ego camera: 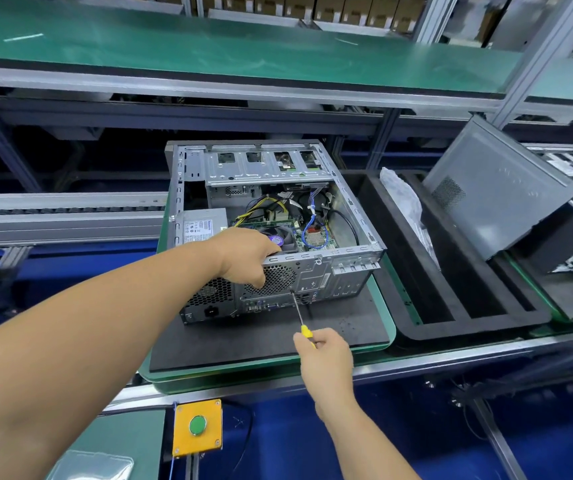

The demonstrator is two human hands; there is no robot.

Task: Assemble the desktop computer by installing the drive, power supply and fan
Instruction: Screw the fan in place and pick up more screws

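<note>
Computer case lies on its side, open face up, on a dark mat that sits on a green-edged tray on the tabletop. Rear panel faces the person.

Inside: power supply in the near-left corner, label up, its vent grille and power socket showing on the rear panel. Fan sits against the inside of the rear panel, behind the round mesh grille; purple sticker on its hub. Drive cage runs along the far wall. Yellow-black and blue cables loop over the board in the middle.

Left hand is draped over the top edge of the rear panel, thumb down on the grille outside, fingers curled over the rim onto the fan inside, gripping it.

Right hand is closed around the yellow handle of a screwdriver. The shaft slants up and left, tip touching the rear panel at the lower right corner of the grille.

Right of the tray: a black foam tray with long slots, a clear plastic bag standing in one. A grey side panel leans beyond it, tilted. Part of another case is at the far right.

Near edge, below the tabletop: a yellow box with a green button. A green shelf runs overhead, cardboard boxes behind it.
</note>
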